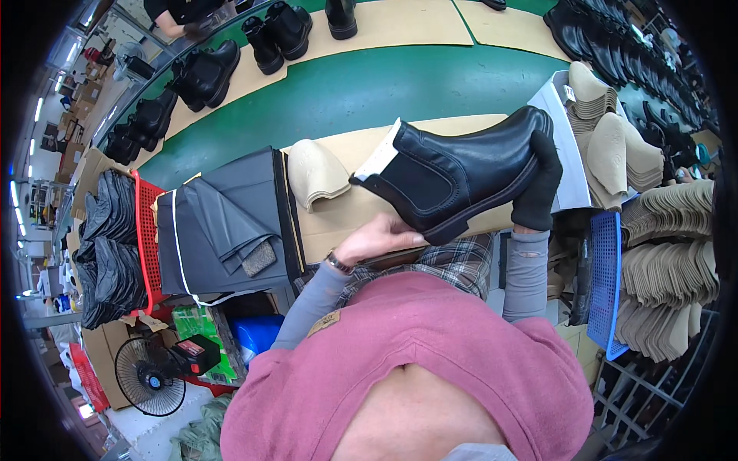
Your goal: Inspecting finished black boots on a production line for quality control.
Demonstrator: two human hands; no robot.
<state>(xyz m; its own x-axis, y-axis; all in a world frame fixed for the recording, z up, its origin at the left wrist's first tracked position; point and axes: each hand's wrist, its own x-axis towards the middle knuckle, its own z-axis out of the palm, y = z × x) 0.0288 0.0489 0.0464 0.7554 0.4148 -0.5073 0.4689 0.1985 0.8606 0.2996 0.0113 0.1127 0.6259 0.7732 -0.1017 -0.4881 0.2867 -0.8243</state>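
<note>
A black leather Chelsea boot (473, 165) with an elastic side panel is held tilted in front of me, toe to the right. White material (380, 159) sticks out of its top opening. My right hand (538, 180), in a black glove, is closed around the sole and front of the boot. My bare left hand (377, 240), with a watch at the wrist, is at the heel, its fingers partly hidden by the boot. Left of the boot, a curved beige cardboard insert (317, 173) rests on a cardboard sheet (327, 230).
Black sheets (219, 223) are stacked left, beside a red basket (150, 253) of black bundles. Beige inserts fill a white box (557, 154) and a blue basket (605, 284) at right. Black boots (280, 32) line the green table (346, 81). A fan (151, 376) stands lower left. Another person (184, 15) is across.
</note>
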